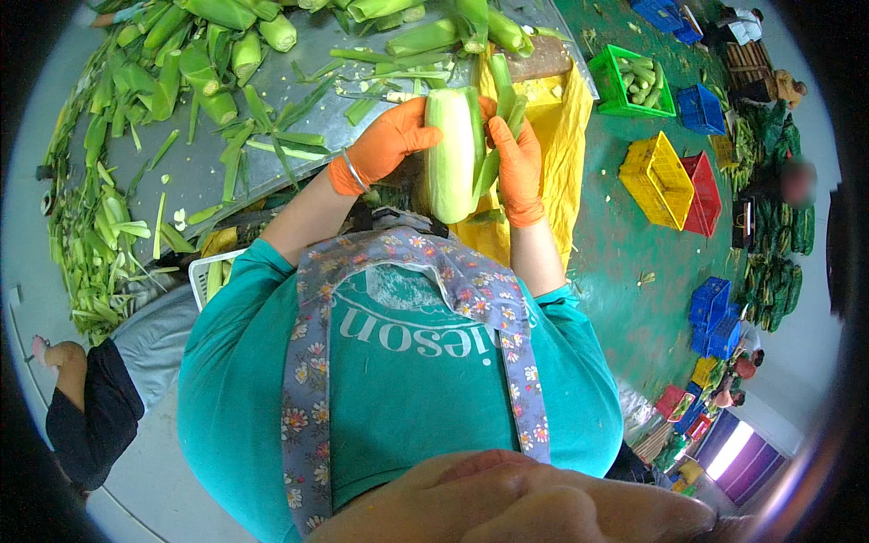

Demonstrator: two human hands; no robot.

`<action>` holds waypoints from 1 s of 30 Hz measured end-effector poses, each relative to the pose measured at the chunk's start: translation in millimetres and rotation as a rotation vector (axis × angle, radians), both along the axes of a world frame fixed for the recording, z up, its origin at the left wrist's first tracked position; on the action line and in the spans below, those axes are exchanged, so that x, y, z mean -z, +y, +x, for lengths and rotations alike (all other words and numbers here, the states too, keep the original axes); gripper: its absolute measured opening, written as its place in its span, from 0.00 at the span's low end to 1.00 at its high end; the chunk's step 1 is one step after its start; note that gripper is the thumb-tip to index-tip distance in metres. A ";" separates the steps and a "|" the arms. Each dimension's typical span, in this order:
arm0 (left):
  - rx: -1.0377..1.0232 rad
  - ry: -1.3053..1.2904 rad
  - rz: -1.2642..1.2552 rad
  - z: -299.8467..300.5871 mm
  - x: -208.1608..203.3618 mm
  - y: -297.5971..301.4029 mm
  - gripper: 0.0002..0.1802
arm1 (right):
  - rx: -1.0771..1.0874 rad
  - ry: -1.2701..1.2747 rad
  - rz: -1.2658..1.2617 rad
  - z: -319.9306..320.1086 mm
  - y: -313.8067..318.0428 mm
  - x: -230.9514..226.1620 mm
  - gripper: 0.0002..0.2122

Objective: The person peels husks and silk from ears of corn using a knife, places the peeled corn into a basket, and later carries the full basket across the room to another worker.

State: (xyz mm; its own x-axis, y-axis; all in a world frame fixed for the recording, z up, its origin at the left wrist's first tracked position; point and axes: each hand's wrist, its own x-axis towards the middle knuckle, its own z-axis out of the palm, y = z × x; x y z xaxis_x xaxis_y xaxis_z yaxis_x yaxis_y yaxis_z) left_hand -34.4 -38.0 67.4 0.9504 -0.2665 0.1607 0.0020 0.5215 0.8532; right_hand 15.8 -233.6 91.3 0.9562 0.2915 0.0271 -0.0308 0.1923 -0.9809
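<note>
Both my hands wear orange gloves and meet over the near edge of a metal table. My left hand is closed round the left side of an ear of corn, thumb on its front. The ear stands upright in the view, pale and largely stripped of its outer leaves. On its right side my right hand pinches strips of green corn husk that hang along the ear. A thin tool with a pale handle shows just above my left hand; whether the hand touches it, I cannot tell.
Unpeeled corn ears and loose husks are heaped on the metal table. A yellow sack hangs at its right edge. Rightward on the green floor stand a green crate of ears, a yellow crate and a red crate. Other people sit nearby.
</note>
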 end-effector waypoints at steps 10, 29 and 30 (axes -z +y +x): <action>-0.156 0.086 -0.130 -5.1 10.3 -28.9 0.34 | -0.025 0.091 -0.088 -8.9 4.9 2.1 0.06; -0.265 -0.132 0.453 -10.2 1.3 -13.4 0.39 | 0.064 -0.222 -0.674 40.7 -102.1 53.6 0.22; -0.215 -0.142 0.417 -6.9 1.8 -13.1 0.41 | -0.045 -0.148 -0.326 31.0 -81.3 33.3 0.19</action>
